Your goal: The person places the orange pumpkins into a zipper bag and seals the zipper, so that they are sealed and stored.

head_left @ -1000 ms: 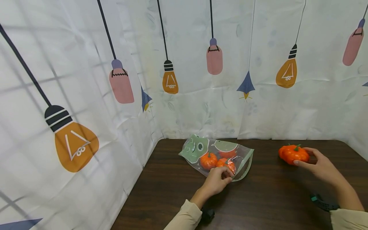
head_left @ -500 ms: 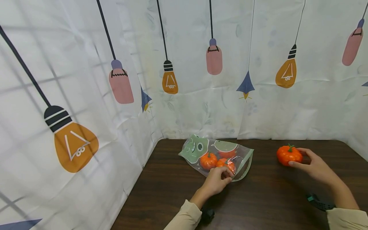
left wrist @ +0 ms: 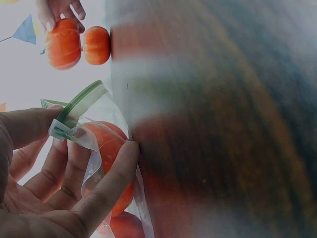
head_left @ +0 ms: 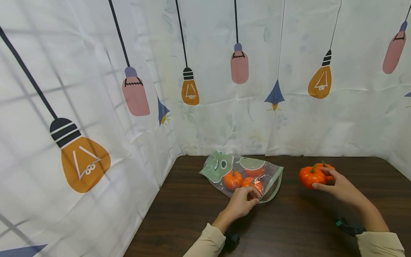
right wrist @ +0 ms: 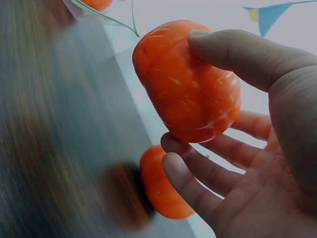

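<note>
A toy pumpkin (head_left: 309, 177), glossy orange with a green stem, is held in my right hand (head_left: 346, 189), raised off the table. In the right wrist view my thumb presses one side of this pumpkin (right wrist: 188, 84) and fingers support the other. A second orange pumpkin (right wrist: 163, 186) stands on the table just behind it, partly covered in the head view. My left hand (head_left: 240, 204) pinches the edge of a clear zip bag (head_left: 216, 166) printed with a green cartoon face. Several orange pumpkins (head_left: 232, 180) lie inside, and the bag's green-edged mouth (head_left: 277, 189) faces right.
The dark brown wooden table (head_left: 289, 228) reaches back to a white curtain (head_left: 212, 125) printed with hanging lamps. Another curtain side (head_left: 135, 171) runs along the table's left edge. A dark strap (head_left: 348, 228) is at the right wrist.
My right hand has carried the held pumpkin leftward, and the second pumpkin now shows behind it on the right. The left hand and the bag have stayed in place.
</note>
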The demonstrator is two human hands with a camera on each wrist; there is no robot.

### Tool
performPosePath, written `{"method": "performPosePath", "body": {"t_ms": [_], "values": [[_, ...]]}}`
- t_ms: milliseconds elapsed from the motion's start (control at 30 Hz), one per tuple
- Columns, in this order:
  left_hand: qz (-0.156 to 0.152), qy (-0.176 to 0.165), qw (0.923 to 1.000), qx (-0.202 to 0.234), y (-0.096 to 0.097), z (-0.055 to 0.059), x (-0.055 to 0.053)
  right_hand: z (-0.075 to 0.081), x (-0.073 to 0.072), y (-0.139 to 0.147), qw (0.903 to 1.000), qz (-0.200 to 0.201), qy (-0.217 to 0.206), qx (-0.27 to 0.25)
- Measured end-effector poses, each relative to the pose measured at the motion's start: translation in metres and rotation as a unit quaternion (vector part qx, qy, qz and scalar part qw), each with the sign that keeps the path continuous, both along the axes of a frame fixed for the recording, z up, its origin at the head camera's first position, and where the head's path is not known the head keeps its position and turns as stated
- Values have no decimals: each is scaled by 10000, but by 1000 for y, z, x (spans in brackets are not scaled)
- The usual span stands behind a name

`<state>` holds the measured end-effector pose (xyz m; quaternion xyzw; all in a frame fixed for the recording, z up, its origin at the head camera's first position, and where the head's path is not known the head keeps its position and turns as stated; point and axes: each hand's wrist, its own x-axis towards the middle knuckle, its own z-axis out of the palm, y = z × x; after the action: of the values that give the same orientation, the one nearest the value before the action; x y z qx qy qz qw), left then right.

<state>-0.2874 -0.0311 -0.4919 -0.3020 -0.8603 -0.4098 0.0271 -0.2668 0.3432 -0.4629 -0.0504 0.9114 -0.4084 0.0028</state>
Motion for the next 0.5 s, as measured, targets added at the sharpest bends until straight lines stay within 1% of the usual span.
{"method": "performPosePath", "body": {"t_ms": [100,267,500], "values": [[1,-33,10000,10,0,0,0,-2,-1,-5,10000,83,2,9],[21,-91,10000,-7,0,0,1,-5,-2,-13,9996,252,121,55],[36,-79,10000,-41,0,0,1,-8,-5,-24,9988,433,220,4]]}}
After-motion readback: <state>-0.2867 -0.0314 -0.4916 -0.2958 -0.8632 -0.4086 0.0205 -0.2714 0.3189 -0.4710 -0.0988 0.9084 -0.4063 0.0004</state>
